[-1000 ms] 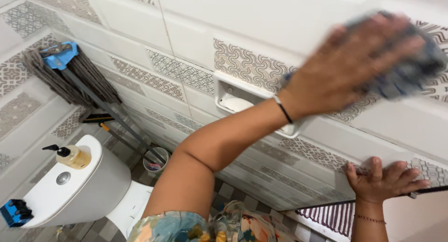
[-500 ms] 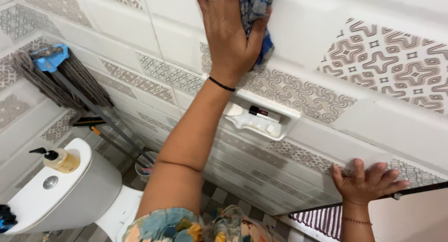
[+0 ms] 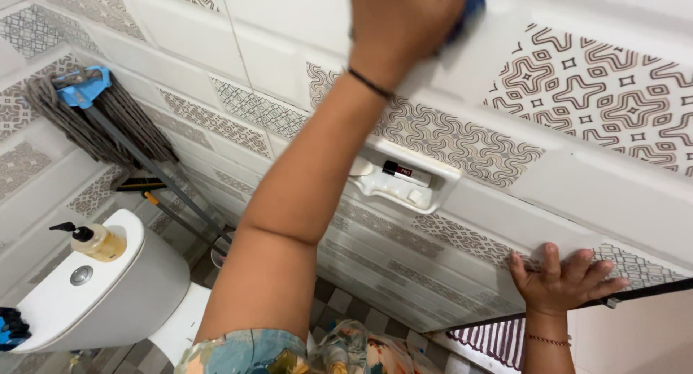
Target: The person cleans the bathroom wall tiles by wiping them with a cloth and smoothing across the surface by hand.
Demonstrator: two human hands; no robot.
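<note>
A blue cloth (image 3: 471, 6) shows only as a sliver at the top edge of the view, pressed against the white tiled wall (image 3: 289, 13) under the left hand (image 3: 404, 20). That hand closes over the cloth, knuckles toward the camera, a thin black band at the wrist, the forearm running down and to the left. Just below it a white recessed soap dish (image 3: 404, 183) is set into the wall, with a small dark tube lying in it. Low at the right, well apart from the cloth, the right hand (image 3: 563, 280) lies flat on the patterned tile, fingers spread wide, holding nothing. To the far left a grey mop (image 3: 94, 121) with a blue head clamp leans in the corner. Beneath it stands a white toilet tank (image 3: 108, 294), bearing a pump bottle (image 3: 97, 240) of amber liquid.
</note>
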